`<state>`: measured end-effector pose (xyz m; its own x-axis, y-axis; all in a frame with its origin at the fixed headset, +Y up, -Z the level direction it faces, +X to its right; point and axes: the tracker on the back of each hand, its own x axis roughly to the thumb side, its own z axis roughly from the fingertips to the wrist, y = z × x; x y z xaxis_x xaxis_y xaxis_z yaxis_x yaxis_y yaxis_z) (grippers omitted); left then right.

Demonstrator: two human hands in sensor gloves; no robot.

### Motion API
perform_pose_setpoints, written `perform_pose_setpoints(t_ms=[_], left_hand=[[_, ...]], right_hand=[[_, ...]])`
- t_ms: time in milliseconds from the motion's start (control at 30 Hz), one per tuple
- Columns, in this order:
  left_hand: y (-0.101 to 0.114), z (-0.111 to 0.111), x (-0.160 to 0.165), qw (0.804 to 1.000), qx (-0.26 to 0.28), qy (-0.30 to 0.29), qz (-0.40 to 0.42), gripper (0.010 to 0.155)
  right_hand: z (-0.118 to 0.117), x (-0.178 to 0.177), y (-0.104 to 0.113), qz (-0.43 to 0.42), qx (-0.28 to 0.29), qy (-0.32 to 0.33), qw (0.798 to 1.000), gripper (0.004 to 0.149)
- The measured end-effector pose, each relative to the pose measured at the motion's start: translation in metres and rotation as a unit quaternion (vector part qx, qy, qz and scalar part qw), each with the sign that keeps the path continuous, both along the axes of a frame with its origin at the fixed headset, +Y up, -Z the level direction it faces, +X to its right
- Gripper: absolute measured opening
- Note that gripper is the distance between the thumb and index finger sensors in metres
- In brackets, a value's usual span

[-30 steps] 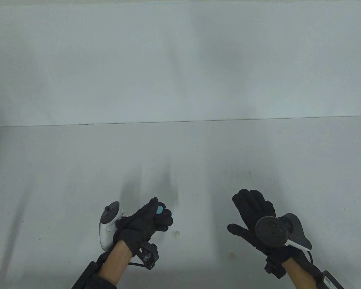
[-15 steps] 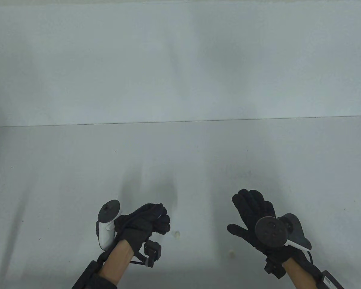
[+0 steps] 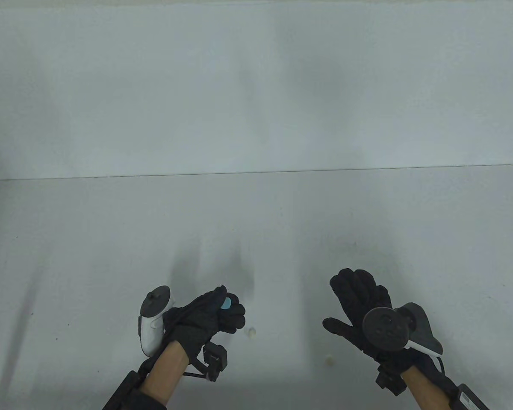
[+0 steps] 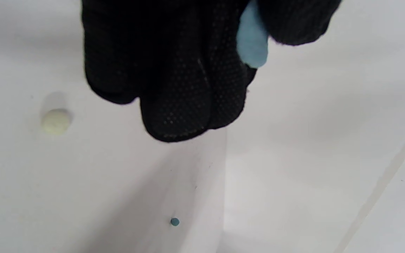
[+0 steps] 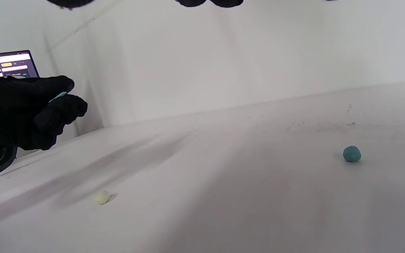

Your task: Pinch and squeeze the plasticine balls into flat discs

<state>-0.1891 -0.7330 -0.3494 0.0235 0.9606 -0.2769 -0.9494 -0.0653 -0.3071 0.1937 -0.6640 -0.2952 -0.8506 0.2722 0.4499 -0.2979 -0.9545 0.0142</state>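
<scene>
From the table view, two gloved hands hover over the bench (image 3: 111, 222): the left hand (image 3: 205, 318) pinches one light-blue plasticine piece (image 3: 225, 303), and the right hand (image 3: 359, 303) is spread, holding nothing. The left wrist view shows one pale disc (image 4: 55, 121) and a teal dot (image 4: 174, 221) below. The right wrist view shows one teal ball (image 5: 351, 154) lying well apart.

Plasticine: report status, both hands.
Left hand pinches light blue plasticine, flattened. Right hand open, idle. Teal ball and cream ball wait on table.
</scene>
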Motion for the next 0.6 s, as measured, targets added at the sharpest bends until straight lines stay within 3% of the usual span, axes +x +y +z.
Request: perform_pose_setpoints(t_ms=[300,400,500,600], left_hand=[[0.0043,-0.0009,0.0000,1.000,0.015,0.006,0.002,0.049],[-0.0016,0.0012,0.0026,0.996,-0.002,-0.038,0.084,0.085],[-0.0008,0.0004,0.0018,0.999,0.008,-0.022,0.039,0.079],[0.0015,-0.0002,0.0007,1.000,0.016,-0.012,0.014,0.062]], right_hand=[[0.0000,-0.0003,0.0003,-0.001,0.001,0.003,1.000,0.084],[0.0006,-0.0003,0.0008,-0.002,0.003,0.002,1.000,0.084],[0.0002,-0.0003,0.0006,-0.001,0.003,0.002,1.000,0.084],[0.0007,-0.0004,0.0010,0.000,0.003,0.001,1.000,0.084]])
